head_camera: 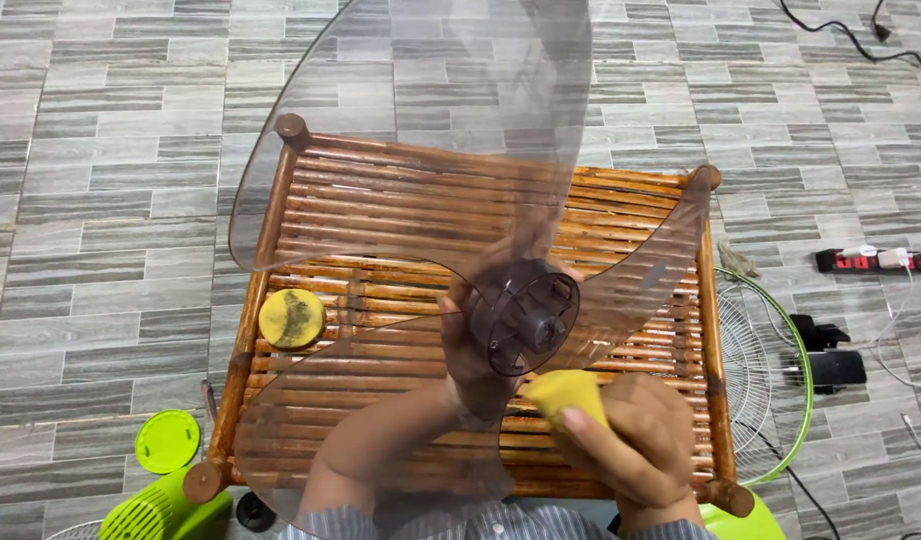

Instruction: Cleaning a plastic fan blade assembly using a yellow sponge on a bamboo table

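A clear, smoky plastic fan blade [421, 150] with three wings is held up over a bamboo slat table [401, 200]. My left hand [471, 340], seen through the plastic, grips the blade at its dark hub [529, 322]. My right hand [636, 435] pinches a folded yellow cloth [569, 392] and presses it against the blade just below the hub. A round yellow sponge [292, 318], dirty on top, lies on the table's left side.
A wire fan guard with a green rim [771, 375] lies on the tiled floor to the right. Green fan parts [166, 440] sit at lower left. A black power strip [871, 261] and cables lie at far right.
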